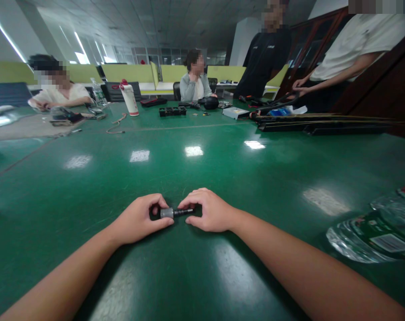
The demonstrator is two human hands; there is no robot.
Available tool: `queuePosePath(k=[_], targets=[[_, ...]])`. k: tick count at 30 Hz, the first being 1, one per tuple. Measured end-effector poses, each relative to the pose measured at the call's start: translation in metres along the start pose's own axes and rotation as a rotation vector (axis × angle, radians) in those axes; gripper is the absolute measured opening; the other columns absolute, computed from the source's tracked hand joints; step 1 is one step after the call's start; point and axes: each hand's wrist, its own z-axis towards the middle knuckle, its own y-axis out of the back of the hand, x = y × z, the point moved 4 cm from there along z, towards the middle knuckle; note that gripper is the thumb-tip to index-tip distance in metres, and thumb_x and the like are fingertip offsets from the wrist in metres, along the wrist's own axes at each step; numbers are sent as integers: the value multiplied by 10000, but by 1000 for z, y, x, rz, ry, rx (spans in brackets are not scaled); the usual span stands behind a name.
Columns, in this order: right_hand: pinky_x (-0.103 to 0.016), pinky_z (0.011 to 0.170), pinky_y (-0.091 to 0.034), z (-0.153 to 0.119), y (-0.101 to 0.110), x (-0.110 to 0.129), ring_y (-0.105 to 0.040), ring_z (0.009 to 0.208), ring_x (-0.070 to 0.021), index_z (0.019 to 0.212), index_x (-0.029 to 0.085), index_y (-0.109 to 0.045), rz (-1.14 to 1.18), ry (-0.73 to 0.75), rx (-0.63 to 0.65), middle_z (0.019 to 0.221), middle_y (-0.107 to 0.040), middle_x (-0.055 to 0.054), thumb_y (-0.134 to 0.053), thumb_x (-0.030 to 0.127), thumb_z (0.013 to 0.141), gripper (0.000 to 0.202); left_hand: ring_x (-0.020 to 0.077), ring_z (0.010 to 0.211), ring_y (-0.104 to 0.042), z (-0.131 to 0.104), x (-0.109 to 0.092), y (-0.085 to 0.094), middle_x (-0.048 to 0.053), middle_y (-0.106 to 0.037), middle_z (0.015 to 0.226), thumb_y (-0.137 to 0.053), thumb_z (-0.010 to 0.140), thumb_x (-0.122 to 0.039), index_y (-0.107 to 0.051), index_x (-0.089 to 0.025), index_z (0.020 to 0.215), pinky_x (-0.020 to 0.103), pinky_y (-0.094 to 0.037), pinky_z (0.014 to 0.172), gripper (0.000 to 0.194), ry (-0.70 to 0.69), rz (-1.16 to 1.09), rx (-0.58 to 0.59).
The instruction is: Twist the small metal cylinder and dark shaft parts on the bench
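A small grey metal cylinder with a black ribbed shaft (pixel 167 213) lies sideways, low over the green table (pixel 202 171) or resting on it; I cannot tell which. My left hand (pixel 144 219) grips the grey cylinder between thumb and fingers. From the cylinder the thin shaft points right, ending in a silvery tip. My right hand (pixel 211 211) curves around the shaft end. Its fingers lie just behind the shaft, perhaps touching it, while the thumb stays in front with a gap between.
On the right lies a large clear plastic bottle (pixel 373 236) with a green label. Farther back are a white bottle (pixel 130 100), a black slotted part (pixel 172 111), a silver box (pixel 235 113) and long black rails (pixel 323 124). Several people sit or stand around the far side.
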Motion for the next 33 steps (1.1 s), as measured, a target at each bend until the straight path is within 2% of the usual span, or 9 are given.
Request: queuePosePath(k=[16, 23, 33], targets=[[-309, 837, -412, 1, -2, 0, -634, 792, -154, 983, 198, -697, -8, -8, -14, 850, -709, -4, -737, 179, 732, 256, 153, 665, -519, 0, -2, 0, -15, -572, 719, -681, 769, -454, -610, -184, 845, 239, -370, 602, 290, -11, 3, 10], [-333, 862, -373, 3, -4, 4, -627, 855, -169, 976, 215, -704, -49, 15, -9, 870, -707, -3, -728, 207, 755, 222, 163, 684, -524, 0, -2, 0, -8, -584, 744, -681, 774, -454, -609, -187, 871, 247, -369, 612, 293, -3, 22, 17], [-309, 832, -380, 3, -4, 4, -596, 770, -141, 871, 198, -693, -57, 6, -16, 777, -661, 23, -759, 205, 718, 167, 167, 695, -531, 0, -3, 0, -6, -582, 753, -674, 790, -452, -612, -184, 876, 256, -369, 624, 288, 1, 26, 30]])
